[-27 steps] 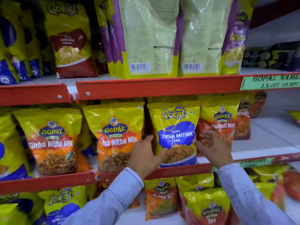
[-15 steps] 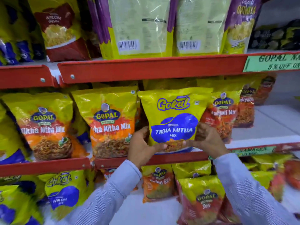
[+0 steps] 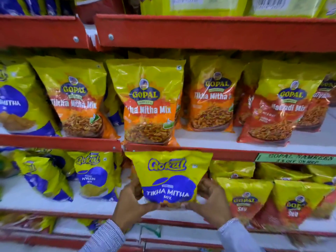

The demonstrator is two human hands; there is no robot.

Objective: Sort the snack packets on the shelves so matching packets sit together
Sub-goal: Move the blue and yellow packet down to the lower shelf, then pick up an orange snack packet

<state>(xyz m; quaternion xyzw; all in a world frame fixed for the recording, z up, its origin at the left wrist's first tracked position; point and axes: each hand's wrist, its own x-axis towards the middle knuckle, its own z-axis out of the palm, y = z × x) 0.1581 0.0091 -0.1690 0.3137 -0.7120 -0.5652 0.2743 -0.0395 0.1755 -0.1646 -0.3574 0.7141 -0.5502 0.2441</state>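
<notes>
Yellow-and-blue Gokul Tikha Mitha Mix packet (image 3: 170, 177) held upright in front of the lower shelf's red edge (image 3: 227, 153), off any shelf. Left hand (image 3: 130, 204) and right hand (image 3: 211, 202) clamp its bottom corners, thumbs in front. Directly above stand orange Gopal Tikha Mitha Mix packets (image 3: 148, 106).

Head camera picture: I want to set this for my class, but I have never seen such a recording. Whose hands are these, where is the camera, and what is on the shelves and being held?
There is no machine: a person wears a wide-angle camera on the head, looking forward and down at shop shelves. The left hand and right hand grip one yellow and blue Gokul Tikha Mitha Mix packet by its lower corners, in front of a red shelf edge. On the shelf above it stand Gopal Tikha Mitha Mix packets and a Gopal Nadiadi Mix packet.
</notes>
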